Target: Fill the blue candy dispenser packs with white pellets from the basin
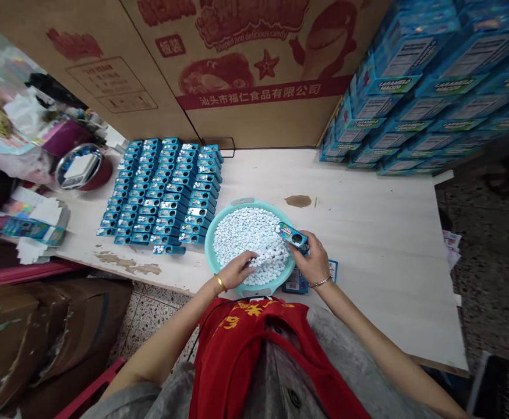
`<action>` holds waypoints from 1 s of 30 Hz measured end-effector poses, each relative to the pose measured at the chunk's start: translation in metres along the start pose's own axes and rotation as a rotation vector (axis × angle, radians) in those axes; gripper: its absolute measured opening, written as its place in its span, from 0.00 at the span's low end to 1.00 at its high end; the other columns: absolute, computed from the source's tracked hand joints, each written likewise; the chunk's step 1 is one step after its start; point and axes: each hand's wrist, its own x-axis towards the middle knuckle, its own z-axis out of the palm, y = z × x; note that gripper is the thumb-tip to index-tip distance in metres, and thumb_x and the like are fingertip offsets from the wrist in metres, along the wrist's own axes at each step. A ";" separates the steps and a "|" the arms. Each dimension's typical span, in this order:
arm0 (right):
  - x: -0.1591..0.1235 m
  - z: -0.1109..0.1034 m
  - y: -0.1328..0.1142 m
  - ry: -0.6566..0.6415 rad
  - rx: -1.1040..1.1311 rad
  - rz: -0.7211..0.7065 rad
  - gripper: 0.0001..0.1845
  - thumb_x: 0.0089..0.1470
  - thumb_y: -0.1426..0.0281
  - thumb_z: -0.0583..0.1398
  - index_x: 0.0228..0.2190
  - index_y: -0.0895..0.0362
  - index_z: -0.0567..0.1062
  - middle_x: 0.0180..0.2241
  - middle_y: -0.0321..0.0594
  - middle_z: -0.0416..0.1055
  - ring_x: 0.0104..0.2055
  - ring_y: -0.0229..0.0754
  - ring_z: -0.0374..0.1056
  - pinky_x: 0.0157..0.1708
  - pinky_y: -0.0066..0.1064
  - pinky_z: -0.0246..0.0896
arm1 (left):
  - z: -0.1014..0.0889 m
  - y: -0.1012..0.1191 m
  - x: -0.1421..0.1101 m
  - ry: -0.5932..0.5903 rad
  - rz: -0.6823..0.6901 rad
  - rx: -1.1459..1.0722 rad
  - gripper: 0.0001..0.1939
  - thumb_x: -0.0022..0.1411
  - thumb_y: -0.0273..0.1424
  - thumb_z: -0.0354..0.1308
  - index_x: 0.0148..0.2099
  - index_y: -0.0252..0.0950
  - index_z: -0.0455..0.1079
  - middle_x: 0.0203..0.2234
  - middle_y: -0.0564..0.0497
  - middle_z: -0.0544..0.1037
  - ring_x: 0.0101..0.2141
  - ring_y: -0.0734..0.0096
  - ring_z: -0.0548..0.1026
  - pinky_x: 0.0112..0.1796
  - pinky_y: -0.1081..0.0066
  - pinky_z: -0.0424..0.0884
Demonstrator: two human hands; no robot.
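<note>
A round turquoise basin (pixel 209 247) sits at the table's front edge, filled with small white candies (pixel 241 233). My left hand (pixel 236 269) reaches into it from the left, its fingers curled on some candies; the fingertips are partly buried. Over the basin's right rim, my right hand (pixel 313 262) grips a small blue candy box (pixel 293 235). That box lies tilted, with a dark round hole on its upper face and white candies at its left end. Beneath the right hand, flat blue printed packaging (pixel 296 282) lies on the table, partly hidden.
Rows of similar blue boxes (pixel 162 192) stand left of the basin. Large cardboard cartons (pixel 254 125) line the back. Blue display boxes (pixel 398 110) are stacked at the back right. A metal bowl (pixel 80 169) and folded cartons (pixel 36 224) occupy the left end of the table.
</note>
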 end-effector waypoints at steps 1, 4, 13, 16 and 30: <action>0.000 0.001 0.001 0.003 -0.012 -0.017 0.19 0.55 0.61 0.58 0.47 0.55 0.68 0.43 0.47 0.72 0.45 0.50 0.68 0.46 0.43 0.65 | -0.012 0.008 -0.004 0.007 0.016 0.009 0.16 0.65 0.32 0.49 0.54 0.34 0.60 0.45 0.43 0.71 0.40 0.68 0.71 0.44 0.65 0.69; 0.000 0.005 0.001 -0.022 -0.049 -0.101 0.18 0.53 0.67 0.58 0.47 0.55 0.68 0.43 0.47 0.72 0.46 0.51 0.67 0.46 0.45 0.65 | -0.047 0.036 -0.011 0.017 0.063 0.087 0.15 0.65 0.31 0.48 0.53 0.34 0.61 0.45 0.43 0.71 0.42 0.67 0.71 0.44 0.65 0.69; -0.008 0.028 -0.013 -0.100 -0.074 -0.314 0.23 0.47 0.77 0.55 0.47 0.58 0.68 0.45 0.48 0.73 0.48 0.52 0.67 0.49 0.47 0.64 | -0.087 0.128 0.009 -0.202 -0.103 0.751 0.16 0.61 0.20 0.48 0.51 0.32 0.63 0.41 0.42 0.73 0.42 0.61 0.73 0.41 0.62 0.71; -0.011 0.034 -0.013 -0.123 -0.043 -0.321 0.24 0.47 0.77 0.55 0.48 0.57 0.68 0.45 0.47 0.72 0.49 0.52 0.67 0.49 0.47 0.65 | -0.078 0.155 0.014 -0.197 -0.154 0.907 0.19 0.63 0.19 0.45 0.56 0.30 0.60 0.39 0.40 0.74 0.41 0.60 0.74 0.37 0.64 0.72; -0.025 0.024 -0.047 -0.274 0.232 -0.304 0.20 0.56 0.64 0.58 0.50 0.53 0.67 0.44 0.44 0.73 0.48 0.47 0.69 0.47 0.40 0.68 | -0.082 0.085 -0.003 -0.067 0.115 0.471 0.19 0.60 0.35 0.56 0.52 0.36 0.62 0.44 0.45 0.68 0.41 0.64 0.71 0.39 0.67 0.70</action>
